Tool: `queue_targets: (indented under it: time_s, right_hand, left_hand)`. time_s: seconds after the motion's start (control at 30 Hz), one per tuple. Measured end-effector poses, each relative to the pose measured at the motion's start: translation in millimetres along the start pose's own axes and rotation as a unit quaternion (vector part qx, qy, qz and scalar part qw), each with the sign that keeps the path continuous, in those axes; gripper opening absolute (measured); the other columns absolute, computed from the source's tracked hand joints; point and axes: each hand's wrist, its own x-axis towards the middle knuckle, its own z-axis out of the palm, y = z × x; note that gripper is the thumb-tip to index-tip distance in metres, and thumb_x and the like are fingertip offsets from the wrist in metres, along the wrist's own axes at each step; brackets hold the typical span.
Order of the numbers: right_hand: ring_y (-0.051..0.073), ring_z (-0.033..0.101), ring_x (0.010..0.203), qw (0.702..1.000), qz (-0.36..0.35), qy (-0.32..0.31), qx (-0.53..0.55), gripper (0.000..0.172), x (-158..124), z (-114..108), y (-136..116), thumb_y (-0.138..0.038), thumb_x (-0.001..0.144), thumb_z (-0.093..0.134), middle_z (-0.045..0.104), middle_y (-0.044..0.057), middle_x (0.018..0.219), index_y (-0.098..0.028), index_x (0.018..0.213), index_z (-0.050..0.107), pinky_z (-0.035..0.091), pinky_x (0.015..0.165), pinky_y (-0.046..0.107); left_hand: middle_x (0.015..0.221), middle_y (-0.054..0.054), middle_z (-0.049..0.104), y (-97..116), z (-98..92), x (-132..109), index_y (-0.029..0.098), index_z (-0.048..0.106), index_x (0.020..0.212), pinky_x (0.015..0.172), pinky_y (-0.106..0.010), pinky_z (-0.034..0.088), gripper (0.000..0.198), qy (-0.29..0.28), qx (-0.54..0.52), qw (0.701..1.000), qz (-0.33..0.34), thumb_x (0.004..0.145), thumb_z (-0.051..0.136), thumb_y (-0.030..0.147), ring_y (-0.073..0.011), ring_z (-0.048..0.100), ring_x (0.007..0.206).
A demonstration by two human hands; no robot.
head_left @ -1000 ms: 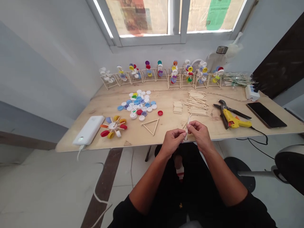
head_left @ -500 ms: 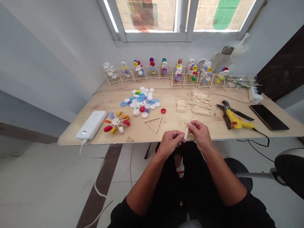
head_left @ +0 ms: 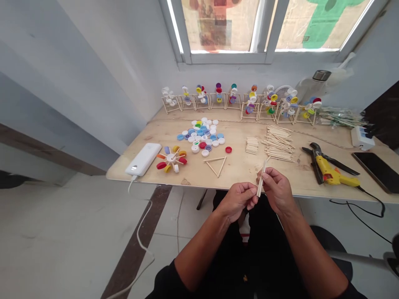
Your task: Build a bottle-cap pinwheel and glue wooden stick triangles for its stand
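Note:
Over the table's front edge, my left hand and my right hand both pinch a small bundle of wooden sticks, the left at its lower end and the right higher up. Left of them lies a triangle of sticks, and farther left a wheel with coloured bottle caps. Loose caps are piled behind the triangle, with a red cap apart from them. Beyond my hands are short sticks and a heap of longer sticks.
Several stick frames with cap wheels line the back of the wooden table. A white power bank lies at left. Pliers, a yellow glue gun, a phone and a power strip are at right.
The camera view has turned, so the table and objects appear farther right and mostly lower. Both hands still hold the sticks, which are now closer together.

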Motion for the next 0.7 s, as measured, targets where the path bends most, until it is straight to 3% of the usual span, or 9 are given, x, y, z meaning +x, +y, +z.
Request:
queue_targets:
  time_s: [0.1,0.3,0.37,0.47,0.57,0.63,0.7]
  right_hand:
    - [0.01,0.048,0.061,1.0,0.001,-0.005,0.015,0.023,-3.1,3.3,-3.8,-0.037,0.066,0.074,0.056,-0.002,0.066,-0.02,0.071,0.06,0.039,0.058,0.023]
    - [0.01,0.046,0.06,0.997,0.006,-0.006,0.081,0.022,-6.9,8.2,-9.4,-0.033,0.067,0.074,0.052,-0.002,0.065,-0.019,0.069,0.058,0.037,0.052,0.022]
    - [0.009,0.046,0.06,0.996,0.004,-0.008,0.092,0.02,-7.0,9.6,-12.0,-0.032,0.069,0.073,0.05,-0.002,0.065,-0.018,0.069,0.058,0.037,0.051,0.022]
    - [0.009,0.045,0.059,0.993,-0.002,-0.006,0.115,0.02,-2.3,9.1,-19.7,-0.031,0.069,0.072,0.048,-0.003,0.064,-0.018,0.068,0.057,0.039,0.054,0.023]
    - [0.008,0.044,0.058,0.988,-0.018,0.025,0.152,0.024,7.7,4.1,-29.8,-0.029,0.066,0.075,0.046,-0.005,0.063,-0.019,0.065,0.053,0.042,0.057,0.023]
    - [0.007,0.045,0.059,0.987,-0.027,0.046,0.15,0.024,13.7,-0.8,-33.5,-0.028,0.064,0.076,0.048,-0.004,0.066,-0.019,0.065,0.053,0.043,0.058,0.022]
    - [0.008,0.047,0.061,0.989,-0.028,0.062,0.128,0.024,16.9,-5.6,-32.1,-0.028,0.063,0.077,0.051,-0.003,0.069,-0.019,0.066,0.055,0.045,0.058,0.022]
  left_hand:
    - [0.052,0.003,0.052,1.8,4.6,-4.8,0.016,0.051,0.068,0.044,-0.021,0.027,0.037,0.016,0.025,0.999,0.017,0.068,0.068,0.048,-0.0058,0.039,0.043]
    - [0.055,0.002,0.051,11.3,13.1,-14.6,0.017,0.052,0.068,0.053,-0.023,0.035,0.025,0.062,0.184,0.973,0.128,0.081,0.054,0.038,-0.009,0.042,0.05]
    - [0.057,0.002,0.052,13.8,15.3,-18.7,0.017,0.053,0.069,0.057,-0.024,0.038,0.022,0.072,0.259,0.948,0.171,0.084,0.049,0.033,-0.0107,0.046,0.054]
    - [0.064,-0.002,0.057,11.7,19.3,-25.4,0.018,0.056,0.074,0.062,-0.026,0.04,0.02,0.081,0.394,0.881,0.25,0.087,0.043,0.027,-0.0132,0.051,0.061]
    - [0.071,-0.005,0.062,1.9,22.6,-31.5,0.017,0.058,0.078,0.067,-0.027,0.042,0.021,0.01,0.493,0.812,0.312,0.088,0.041,0.023,-0.015,0.054,0.067]
    - [0.073,-0.005,0.064,-4.0,21.4,-33.8,0.017,0.059,0.081,0.068,-0.026,0.043,0.02,-0.042,0.523,0.793,0.309,0.088,0.041,0.021,-0.0147,0.056,0.068]
    - [0.073,-0.004,0.065,-4.4,15.2,-33.0,0.018,0.06,0.08,0.069,-0.026,0.044,0.021,-0.048,0.549,0.782,0.29,0.088,0.041,0.021,-0.0143,0.056,0.068]
